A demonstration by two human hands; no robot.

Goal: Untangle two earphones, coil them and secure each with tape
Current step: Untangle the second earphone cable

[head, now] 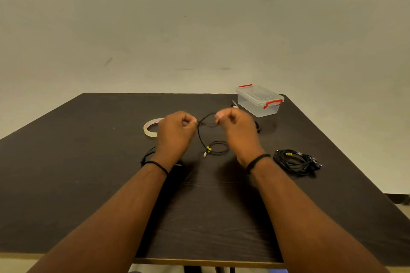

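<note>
Earphone cable (pixel 205 126): black, held up above the table (pixel 88 184) between both hands, centre of the view. A short span with a small loop runs from the left hand (pixel 175 133) to the right hand (pixel 237 131). From the left pinch the cable drops down to the tabletop, passing a yellow tag (pixel 208 148) near a small pale plug tip, then curls into a loose loop on the table just below the hands.

Left hand: fingers curled, thumb and forefinger pinched shut on the cable. Right hand: same posture, fingertips (pixel 218 115) closed on the other end of the span. Hands are close but apart, not touching. The right one is slightly motion-blurred. Each wrist has a thin dark band.

More black cable shows at the left wrist, partly hidden by the forearm; cannot tell whether it's the same earphone.

Second earphone (pixel 296 160): black bundle, also with a yellow tag, lying on the table to the right of the right forearm, well apart from the hands.

Tape roll (pixel 149 128): clear, flat on the table just left of the left hand, partly hidden behind it.

Plastic box (pixel 259 99): clear, lid on, red clips, at the far right corner of the table. A small item lies beside its left side; too small to identify.
</note>
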